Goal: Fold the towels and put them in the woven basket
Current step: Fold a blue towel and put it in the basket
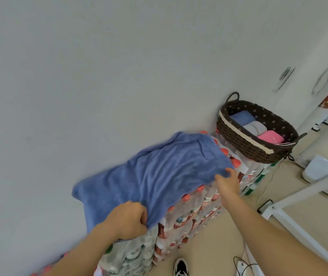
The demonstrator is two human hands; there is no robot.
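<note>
A blue towel (pixel 149 176) lies spread over stacked packs of water bottles (pixel 189 222) against the wall. My left hand (pixel 129 220) grips the towel's near corner in a fist. My right hand (pixel 227 180) pinches the towel's right edge. The dark woven basket (pixel 245 146) sits on the bottle packs further right. Inside it lie three folded towels: blue (pixel 241 118), grey (pixel 254 127) and pink (pixel 270 137).
A white wall runs along the left and back. White metal frames (pixel 298 196) and a white box (pixel 318 168) stand on the beige floor to the right. Cables (pixel 243 265) and my shoe (pixel 181 266) are near the bottom edge.
</note>
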